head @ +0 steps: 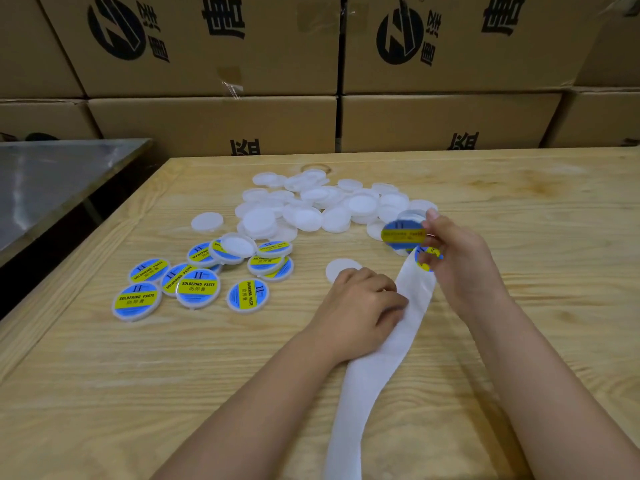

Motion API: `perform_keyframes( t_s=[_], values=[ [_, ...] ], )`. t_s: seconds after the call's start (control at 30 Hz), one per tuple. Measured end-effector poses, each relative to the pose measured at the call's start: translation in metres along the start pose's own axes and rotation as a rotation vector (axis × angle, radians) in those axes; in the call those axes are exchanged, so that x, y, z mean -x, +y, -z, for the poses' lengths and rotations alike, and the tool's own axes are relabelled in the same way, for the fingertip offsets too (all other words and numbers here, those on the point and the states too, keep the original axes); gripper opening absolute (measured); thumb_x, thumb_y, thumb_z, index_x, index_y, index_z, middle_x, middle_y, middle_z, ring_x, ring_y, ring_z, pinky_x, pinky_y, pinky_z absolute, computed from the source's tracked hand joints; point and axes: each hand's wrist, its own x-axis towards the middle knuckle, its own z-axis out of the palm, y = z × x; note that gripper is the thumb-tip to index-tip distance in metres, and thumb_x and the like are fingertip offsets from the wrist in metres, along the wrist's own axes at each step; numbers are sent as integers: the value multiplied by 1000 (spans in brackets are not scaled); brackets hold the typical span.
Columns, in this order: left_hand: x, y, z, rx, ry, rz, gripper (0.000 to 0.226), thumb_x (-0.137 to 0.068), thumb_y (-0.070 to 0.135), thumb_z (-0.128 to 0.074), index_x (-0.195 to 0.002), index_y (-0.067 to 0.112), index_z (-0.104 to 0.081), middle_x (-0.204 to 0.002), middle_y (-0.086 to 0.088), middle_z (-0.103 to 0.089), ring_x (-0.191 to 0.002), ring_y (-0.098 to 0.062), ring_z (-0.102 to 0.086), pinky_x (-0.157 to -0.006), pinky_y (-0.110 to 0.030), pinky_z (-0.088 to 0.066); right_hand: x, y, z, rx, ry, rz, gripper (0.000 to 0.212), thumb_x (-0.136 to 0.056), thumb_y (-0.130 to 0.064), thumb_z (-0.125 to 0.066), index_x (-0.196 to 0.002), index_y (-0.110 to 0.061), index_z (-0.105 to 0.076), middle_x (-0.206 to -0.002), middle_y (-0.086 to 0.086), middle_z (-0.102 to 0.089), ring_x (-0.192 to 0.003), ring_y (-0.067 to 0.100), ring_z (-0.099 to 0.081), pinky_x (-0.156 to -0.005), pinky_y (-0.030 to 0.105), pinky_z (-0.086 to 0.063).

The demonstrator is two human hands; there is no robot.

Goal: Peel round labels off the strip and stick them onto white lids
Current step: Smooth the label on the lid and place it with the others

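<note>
1. Fingers [433,237] of my right hand [460,261] pinched a peeled label [403,234] over the bench [173,375]; my left hand [360,303] gripped the strip [363,382].
2. The label risked folding on itself, or landing crooked on the bare lid [339,266].

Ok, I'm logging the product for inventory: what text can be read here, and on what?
"SOLDERING PASTE": yellow band of the labelled lids.
"II": blue area above it.
"助焊膏": below the English.
"惠": cardboard boxes, large black print beside a round logo; other characters cropped or unclear.
Peeled label pinched by the right hand: motion-blurred.
Label on the strip: mostly hidden by that hand.
Lids' fine print: too small.
</note>
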Motion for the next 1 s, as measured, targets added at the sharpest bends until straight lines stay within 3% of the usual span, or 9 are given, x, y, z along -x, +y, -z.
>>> perform_keyframes(
  t_s=[0.13, 0.23, 0.3, 0.37, 0.47, 0.6, 0.73, 0.9, 1.0],
  values=[
    [-2, -2, -3, -19, -2, 22, 27, -95, 31, -44, -108, 24, -67, -109, 13, -66, -103, -14, -51, -93, -31, -29, 4, 22, -22, -206, -69, -65, 16, -67, -32, -71, -70, -19, -61, -68, -6, -51, -63, 7, -43, -57, 22, -30],
    [-3, -4, -3, -22, -16, 8, 27, -94, 30, -44, -108, 26, -67, -110, 14, -66, -105, -9, -50, -94, -32, -31, 2, 33, -29, -204, -16, -124, 10, -74, -28, -68, -74, -19, -64, -67, -9, -54, -64, 7, -41, -57, 21, -30],
    [-2, -2, 0, 26, 14, 5, 25, -91, 27, -47, -93, 20, -71, -95, 9, -69, -97, -13, -55, -89, -36, -36, -2, 37, -28, -204, -12, -149, 2, -81, -14, -66, -80, -14, -64, -61, -11, -57, -60, 8, -40, -55, 19, -32],
    [-1, -2, 2, 71, 192, 89, 25, -85, 27, -48, -78, 15, -69, -79, 2, -68, -86, -21, -61, -84, -37, -40, -4, 41, -25, -232, 0, -152, 5, -84, -7, -62, -80, -10, -63, -56, -11, -59, -59, 7, -41, -56, 19, -33],
    [0, -17, 9, 130, 401, 391, 33, -78, 34, -55, -104, 19, -68, -107, 4, -67, -106, -19, -57, -93, -29, -30, -6, 41, -22, -275, 4, -154, 10, -86, -6, -61, -77, -10, -64, -56, -9, -55, -58, 5, -45, -58, 20, -33],
    [5, -41, 12, 144, 143, 568, 64, -74, 46, -69, -131, 28, -48, -125, 9, -57, -121, -15, -44, -102, -29, -19, -6, 42, -20, -244, -47, -136, 12, -85, -4, -60, -78, -13, -64, -59, -8, -56, -64, 7, -47, -62, 20, -36],
    [3, -41, 8, 156, 159, 503, 62, -73, 37, -73, -129, 26, -51, -116, 8, -63, -112, -14, -54, -101, -30, -32, -4, 43, -21, -177, -137, -44, 21, -85, 1, -58, -93, -18, -64, -74, -8, -63, -68, 6, -52, -64, 20, -38],
    [5, -40, 13, 433, 215, 470, 63, -70, 9, -76, -126, 28, -54, -121, 7, -55, -87, -1, -57, -77, -2, -37, 0, 47, -23, 4, -224, 65, 41, -88, 1, -57, -113, -32, -59, -100, 1, -59, -84, 8, -57, -73, 23, -45],
    [6, -39, 17, 577, 208, 443, 64, -74, -8, -65, -125, 30, -55, -122, 7, -57, -67, 4, -53, -70, -4, -41, 3, 49, -26, 134, -253, 120, 45, -88, -2, -58, -119, -34, -55, -107, 4, -62, -85, 13, -55, -80, 29, -47]
  ],
)
